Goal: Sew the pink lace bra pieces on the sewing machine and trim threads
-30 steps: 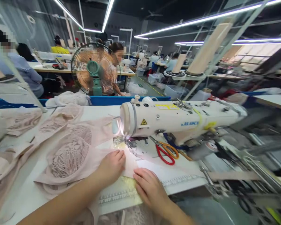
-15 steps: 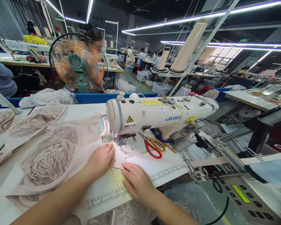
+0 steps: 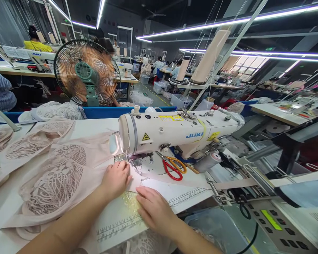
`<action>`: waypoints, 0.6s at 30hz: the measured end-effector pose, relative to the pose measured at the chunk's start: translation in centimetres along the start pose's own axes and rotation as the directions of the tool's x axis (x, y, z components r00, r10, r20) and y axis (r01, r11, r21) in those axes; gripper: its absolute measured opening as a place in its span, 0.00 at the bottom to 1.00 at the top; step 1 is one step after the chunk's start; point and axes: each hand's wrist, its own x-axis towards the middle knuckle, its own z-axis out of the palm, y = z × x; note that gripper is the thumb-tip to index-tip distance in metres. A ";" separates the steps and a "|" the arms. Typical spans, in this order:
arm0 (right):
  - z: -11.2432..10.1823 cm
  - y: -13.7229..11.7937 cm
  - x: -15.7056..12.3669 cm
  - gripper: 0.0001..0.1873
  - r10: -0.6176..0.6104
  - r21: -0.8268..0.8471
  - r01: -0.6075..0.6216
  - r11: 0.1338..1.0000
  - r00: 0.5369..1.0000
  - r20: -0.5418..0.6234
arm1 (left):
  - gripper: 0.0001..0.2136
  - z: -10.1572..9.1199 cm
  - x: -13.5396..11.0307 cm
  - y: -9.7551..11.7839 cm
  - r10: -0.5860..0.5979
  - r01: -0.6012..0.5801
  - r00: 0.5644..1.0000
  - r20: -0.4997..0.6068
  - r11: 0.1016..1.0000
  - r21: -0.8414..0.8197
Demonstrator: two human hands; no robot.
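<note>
A beige lace bra [image 3: 51,183] lies left of the white sewing machine [image 3: 159,132], its plain fabric running under the needle area. My left hand [image 3: 118,180] is closed on this fabric just in front of the presser foot, its fingers bent and thumb toward the machine. My right hand [image 3: 155,208] lies low on the table with its fingers stretched out, fingertips at the fabric's near edge; its thumb is hidden. Between the hands is a yellowish clear patch [image 3: 131,201] on the tabletop. The needle is hard to make out.
Red- and orange-handled scissors [image 3: 173,171] lie beside the machine bed. A grey thread spool [image 3: 209,162] stands behind them. More lace cups [image 3: 39,139] cover the table's left. A fan [image 3: 87,72] stands behind the table; a plastic bin [image 3: 212,225] is below right.
My left hand has shifted slightly and its thumb now shows more. The bra on the left appears a little further left. My right hand stays nearly in place; the whole view has moved slightly.
</note>
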 end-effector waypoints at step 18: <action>1.1 0.2 1.5 0.19 0.039 -0.026 -0.037 0.999 0.998 0.049 | 0.15 -0.2 0.4 -1.5 0.132 -0.133 0.991 0.002 0.991 0.008</action>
